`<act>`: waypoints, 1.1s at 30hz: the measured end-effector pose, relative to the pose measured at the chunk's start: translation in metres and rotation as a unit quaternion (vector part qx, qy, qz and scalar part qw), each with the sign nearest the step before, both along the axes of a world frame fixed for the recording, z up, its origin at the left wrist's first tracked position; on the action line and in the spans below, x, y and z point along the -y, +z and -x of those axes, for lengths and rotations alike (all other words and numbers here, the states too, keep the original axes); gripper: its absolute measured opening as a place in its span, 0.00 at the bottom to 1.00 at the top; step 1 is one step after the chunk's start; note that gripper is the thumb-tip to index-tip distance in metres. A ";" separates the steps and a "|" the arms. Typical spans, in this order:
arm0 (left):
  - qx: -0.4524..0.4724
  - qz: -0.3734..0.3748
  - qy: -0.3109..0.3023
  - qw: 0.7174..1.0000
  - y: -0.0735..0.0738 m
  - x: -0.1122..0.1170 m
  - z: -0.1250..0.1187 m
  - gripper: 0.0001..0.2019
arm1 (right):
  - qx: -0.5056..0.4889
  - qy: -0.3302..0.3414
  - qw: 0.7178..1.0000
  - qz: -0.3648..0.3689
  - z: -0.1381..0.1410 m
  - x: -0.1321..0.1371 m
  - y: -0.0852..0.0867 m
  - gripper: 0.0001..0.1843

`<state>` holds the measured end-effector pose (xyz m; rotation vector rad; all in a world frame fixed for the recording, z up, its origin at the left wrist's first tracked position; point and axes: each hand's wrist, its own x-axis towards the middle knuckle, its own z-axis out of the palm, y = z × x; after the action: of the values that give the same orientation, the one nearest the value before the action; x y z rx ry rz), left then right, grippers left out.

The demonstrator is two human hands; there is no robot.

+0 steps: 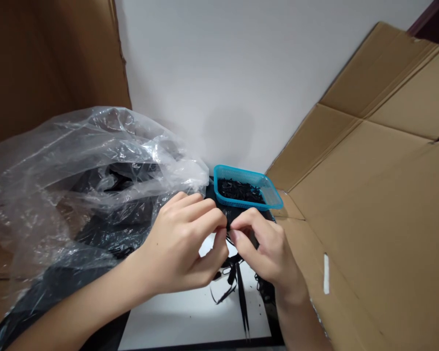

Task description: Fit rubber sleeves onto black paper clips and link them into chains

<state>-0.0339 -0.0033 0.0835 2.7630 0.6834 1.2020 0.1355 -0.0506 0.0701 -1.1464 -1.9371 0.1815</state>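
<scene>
Blue plastic basket [237, 172] holding small black pieces [239, 191] sits within easy reach, just beyond the left hand [177, 243] and right hand [267, 253], which pinch one thin black strip [228, 222] together; a clear plastic bag [95, 161] lies left of the basket.

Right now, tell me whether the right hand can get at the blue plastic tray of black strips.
Probably yes: the right hand sits just below the blue plastic tray's near rim, with nothing between them. It is pinching a thin black strip together with the left hand, so it would likely need to let go first.
</scene>
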 end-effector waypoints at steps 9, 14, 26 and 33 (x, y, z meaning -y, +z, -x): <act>0.003 -0.005 0.007 1.000 0.000 0.001 0.000 0.07 | 0.049 -0.017 0.997 -0.056 0.005 0.002 0.000 0.07; 0.026 0.066 -0.064 0.995 0.003 -0.002 0.002 0.06 | -0.039 0.028 0.998 0.044 0.000 0.001 -0.001 0.07; 0.029 0.075 -0.063 0.995 0.002 -0.010 0.001 0.06 | -0.183 0.127 0.955 0.194 -0.011 -0.004 -0.004 0.05; 0.029 0.085 -0.053 0.995 -0.005 -0.027 -0.001 0.04 | -0.335 0.213 0.873 0.283 -0.019 -0.011 -0.015 0.05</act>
<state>-0.0331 0.0234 0.0787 2.5801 0.5954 1.1413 0.1547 -0.0400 0.0548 -0.8085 -1.4859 1.2823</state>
